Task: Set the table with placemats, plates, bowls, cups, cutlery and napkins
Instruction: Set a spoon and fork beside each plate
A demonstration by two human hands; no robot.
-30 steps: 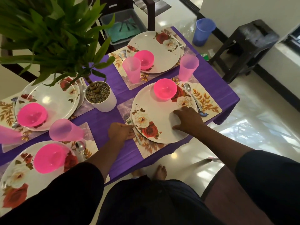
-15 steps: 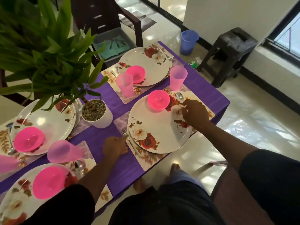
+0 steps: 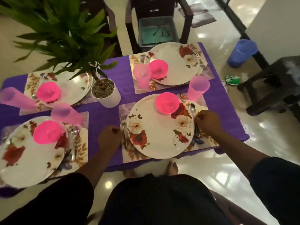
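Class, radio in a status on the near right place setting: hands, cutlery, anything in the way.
Left hand curled beside the fork, contact unclear. Right hand on the spoon, right of the plate. Pink bowl on plate, cup behind. Nothing blocking.

A glossy cream tiled floor (image 3: 219, 172) is seen around the table, and bright spots of light are reflected on it. Behind the table, a dark brown plastic armchair (image 3: 155, 12) is placed, and a grey plastic tub (image 3: 158, 31) with a teal cloth inside is set on its seat. A second dark chair (image 3: 99, 12) is partly hidden by green leaves. At the right, a dark wooden stool (image 3: 276, 85) stands on the floor, near a blue plastic bucket (image 3: 241, 51). A small green packet (image 3: 232, 79) lies between them. A pale wall (image 3: 276, 18) with a dark skirting line is seen at the upper right.
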